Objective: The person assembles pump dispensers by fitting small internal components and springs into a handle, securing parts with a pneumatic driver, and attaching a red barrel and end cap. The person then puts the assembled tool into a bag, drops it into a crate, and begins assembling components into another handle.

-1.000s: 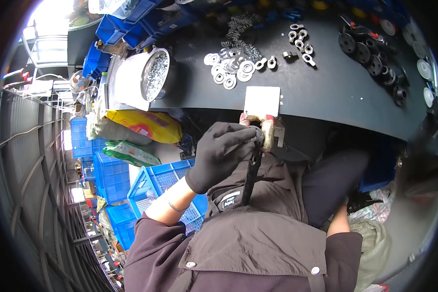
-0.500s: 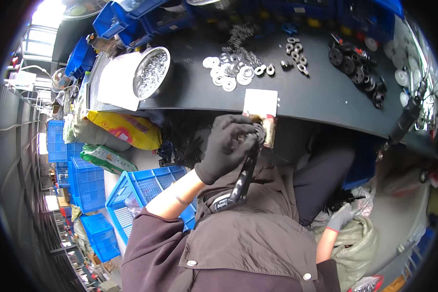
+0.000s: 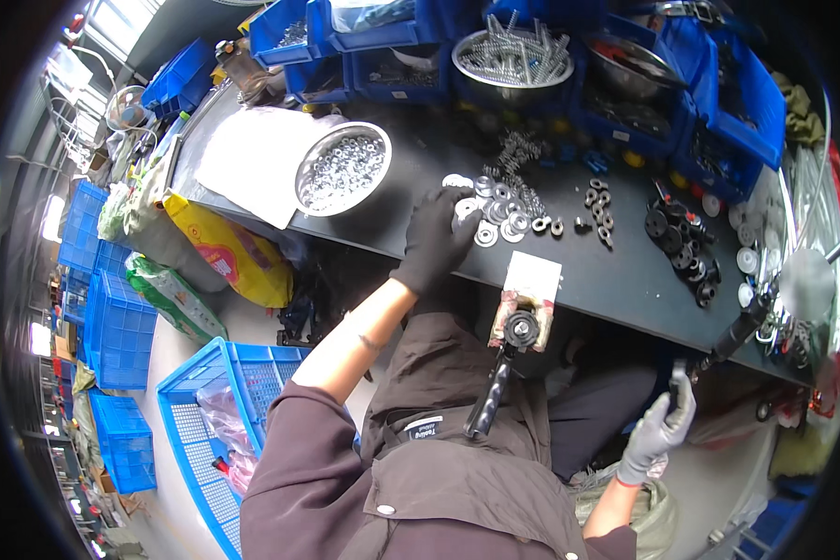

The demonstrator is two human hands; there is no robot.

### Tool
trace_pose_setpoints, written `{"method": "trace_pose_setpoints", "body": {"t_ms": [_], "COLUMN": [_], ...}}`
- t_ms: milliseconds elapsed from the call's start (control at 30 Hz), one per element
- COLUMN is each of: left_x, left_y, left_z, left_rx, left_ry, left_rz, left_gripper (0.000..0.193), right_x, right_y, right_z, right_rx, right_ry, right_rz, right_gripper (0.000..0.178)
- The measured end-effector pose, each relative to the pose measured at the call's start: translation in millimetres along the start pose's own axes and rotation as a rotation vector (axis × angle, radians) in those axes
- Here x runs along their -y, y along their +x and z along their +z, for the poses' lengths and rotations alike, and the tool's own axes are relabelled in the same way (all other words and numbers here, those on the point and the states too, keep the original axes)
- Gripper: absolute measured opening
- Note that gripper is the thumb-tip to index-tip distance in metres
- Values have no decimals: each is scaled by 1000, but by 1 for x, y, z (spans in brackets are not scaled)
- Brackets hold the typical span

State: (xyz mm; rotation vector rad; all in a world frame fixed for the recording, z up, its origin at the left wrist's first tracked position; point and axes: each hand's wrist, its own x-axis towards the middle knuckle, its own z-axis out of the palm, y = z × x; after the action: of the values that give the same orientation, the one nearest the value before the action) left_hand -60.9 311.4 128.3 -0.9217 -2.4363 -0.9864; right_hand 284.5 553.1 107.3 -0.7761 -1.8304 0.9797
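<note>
My left hand, in a black glove, reaches over the near left side of a pile of pale, round flanged discs. Its thumb and fingers are apart around one disc; I see no firm grip. My right hand, in a grey glove, is raised at the right below the table edge. It is closed on a small dark piece whose kind I cannot make out, close to the tip of a hanging black power screwdriver. Between the hands, a black handle with a round ribbed head rests in a block fixture at the edge.
A steel bowl of small metal rings stands left on the dark table. Ring-ended metal parts and black knobs lie right. Blue bins and a bowl of springs line the back. A blue crate stands lower left.
My left hand has left the handle's head at the fixture and moved up to the discs. My right hand has risen from the sack with a small dark piece. The view has shifted.
</note>
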Motion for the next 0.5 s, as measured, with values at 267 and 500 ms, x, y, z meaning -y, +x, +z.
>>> {"method": "trace_pose_setpoints", "body": {"t_ms": [267,500], "left_x": [59,91], "left_y": [105,121], "left_z": [39,51], "left_rx": [-19,180], "left_ry": [114,286], "left_rz": [-125,108], "left_gripper": [37,38], "right_x": [17,4], "right_y": [58,58], "right_z": [131,152], "right_rx": [231,240], "right_ry": [-322,-506], "right_rz": [-522,-634], "right_gripper": [43,42]}}
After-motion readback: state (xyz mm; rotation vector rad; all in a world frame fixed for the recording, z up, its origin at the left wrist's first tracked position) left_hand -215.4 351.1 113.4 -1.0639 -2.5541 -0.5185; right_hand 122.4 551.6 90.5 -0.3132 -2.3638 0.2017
